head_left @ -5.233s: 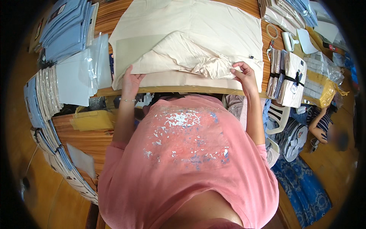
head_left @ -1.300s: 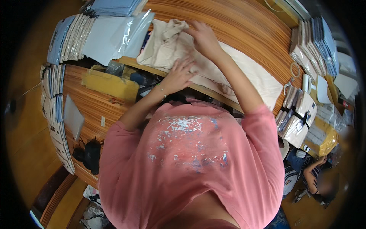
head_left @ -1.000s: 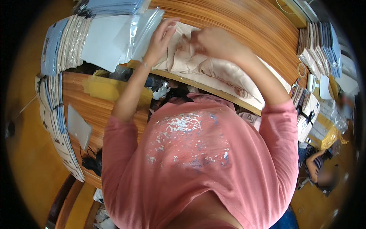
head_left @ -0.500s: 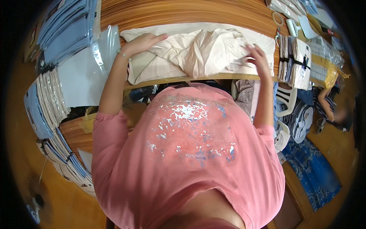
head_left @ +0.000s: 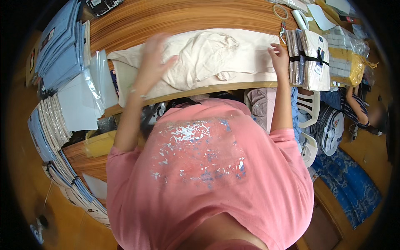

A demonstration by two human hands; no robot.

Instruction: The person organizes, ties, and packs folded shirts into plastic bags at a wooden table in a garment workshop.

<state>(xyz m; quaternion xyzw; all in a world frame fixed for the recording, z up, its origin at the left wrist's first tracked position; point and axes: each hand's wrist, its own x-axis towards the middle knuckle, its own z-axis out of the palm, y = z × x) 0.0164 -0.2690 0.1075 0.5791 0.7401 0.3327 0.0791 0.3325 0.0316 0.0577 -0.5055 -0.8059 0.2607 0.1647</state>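
A cream cloth garment (head_left: 196, 62) lies along the near edge of the wooden table, bunched in its middle and flatter toward the right end. My left hand (head_left: 154, 64) is over its left part, blurred by motion, with the thumb spread away from the fingers. It holds nothing that I can see. At the garment's right end is my right hand (head_left: 280, 58), its fingers bent and apart, close to or touching the cloth.
Blue folded garments (head_left: 62, 41) are piled at the left, beside clear plastic bags (head_left: 89, 91). Right of the cloth stand a strapped bundle of packed garments (head_left: 314, 58), a tape ring (head_left: 280, 11) and a white lint roller (head_left: 301, 18). Another person (head_left: 356, 106) is at far right.
The bunched cloth has become flatter, and its right part lies smoother. My left hand has turned its fingers toward the far side. My view has shifted slightly.
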